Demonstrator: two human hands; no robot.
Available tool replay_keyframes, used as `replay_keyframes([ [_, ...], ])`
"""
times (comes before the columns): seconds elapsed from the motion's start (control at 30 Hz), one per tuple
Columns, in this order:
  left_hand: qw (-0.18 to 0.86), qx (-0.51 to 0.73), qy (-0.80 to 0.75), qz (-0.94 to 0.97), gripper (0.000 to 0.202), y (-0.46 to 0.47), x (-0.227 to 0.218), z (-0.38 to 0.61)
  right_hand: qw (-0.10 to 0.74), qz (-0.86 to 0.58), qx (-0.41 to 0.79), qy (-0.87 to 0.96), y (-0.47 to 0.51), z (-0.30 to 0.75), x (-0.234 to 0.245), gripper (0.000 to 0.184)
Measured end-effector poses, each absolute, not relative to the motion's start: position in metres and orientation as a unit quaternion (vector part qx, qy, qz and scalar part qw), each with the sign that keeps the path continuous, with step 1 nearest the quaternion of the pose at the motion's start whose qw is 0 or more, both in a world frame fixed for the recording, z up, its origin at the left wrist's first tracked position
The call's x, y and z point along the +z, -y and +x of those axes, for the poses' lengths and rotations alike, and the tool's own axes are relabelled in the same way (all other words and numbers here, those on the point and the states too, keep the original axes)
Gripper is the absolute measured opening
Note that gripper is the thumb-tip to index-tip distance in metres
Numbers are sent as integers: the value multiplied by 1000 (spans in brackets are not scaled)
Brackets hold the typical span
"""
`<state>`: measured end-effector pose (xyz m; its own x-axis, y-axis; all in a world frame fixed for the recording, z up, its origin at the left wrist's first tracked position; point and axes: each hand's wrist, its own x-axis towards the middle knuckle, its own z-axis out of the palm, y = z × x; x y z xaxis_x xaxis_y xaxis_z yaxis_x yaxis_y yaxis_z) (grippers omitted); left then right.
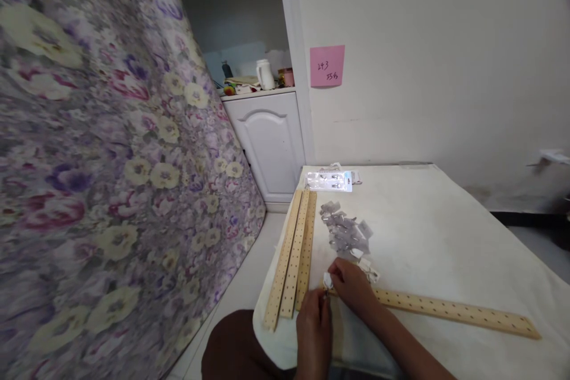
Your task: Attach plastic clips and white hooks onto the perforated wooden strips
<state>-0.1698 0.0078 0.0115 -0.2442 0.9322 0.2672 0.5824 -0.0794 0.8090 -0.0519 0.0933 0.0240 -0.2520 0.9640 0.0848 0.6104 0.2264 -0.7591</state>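
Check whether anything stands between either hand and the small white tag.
Nothing visible: the right hand seems to touch the small white tag, and the left hand is close below, near a perforated wooden strip.

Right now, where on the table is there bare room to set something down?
The widest free patch of table lies right of the plastic packets, beyond the single perforated strip. It's crowded along the left, with three strips, and around the left hand and right hand.

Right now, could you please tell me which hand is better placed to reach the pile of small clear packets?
Probably the right hand: it sits closer to the packets, though it is busy with a small white piece. The left hand is farther from them.
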Motion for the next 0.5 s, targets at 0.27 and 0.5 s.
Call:
replay_keyframes([
  [0.27,177,438,-646,600,23,-7,12,-168,270,-541,302,737,-95,-50,25,15],
  [0.5,181,432,-670,576,29,-9,12,-169,270,-534,300,743,-97,-50,22,17],
])
